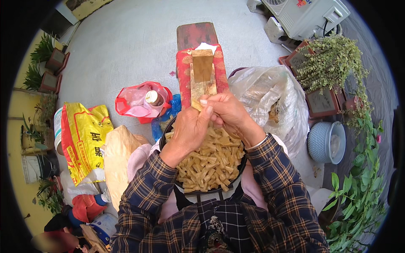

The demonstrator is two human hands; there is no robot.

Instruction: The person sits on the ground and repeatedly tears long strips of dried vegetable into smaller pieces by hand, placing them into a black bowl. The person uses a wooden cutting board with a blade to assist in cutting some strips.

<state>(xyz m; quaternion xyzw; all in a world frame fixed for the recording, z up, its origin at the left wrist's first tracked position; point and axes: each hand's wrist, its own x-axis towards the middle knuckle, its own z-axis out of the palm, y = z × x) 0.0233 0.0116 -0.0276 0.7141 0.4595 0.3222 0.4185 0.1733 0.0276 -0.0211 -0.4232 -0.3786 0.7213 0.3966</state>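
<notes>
My left hand (191, 128) and my right hand (232, 112) meet above a dark round basin (163, 140). Their fingertips pinch a small tan piece (196, 104), largely hidden by the thumbs. Below them, the basin is heaped with short, folded-looking tan pieces (208, 167); their material is hard to settle. Just beyond my fingers lies a wooden board (197, 88) with an upright wooden block (202, 64) at its far part. A red patterned cloth (184, 72) is under the board, spread over a narrow wooden bench (196, 33).
Left of the basin stand a red-trimmed bag (121, 102) holding a lidded jar (154, 97), and a yellow printed sack (85, 139). To the right are a clear plastic bag (269, 91), a blue-grey bucket (319, 142) and potted plants (332, 63). Another person (60, 221) is at lower left.
</notes>
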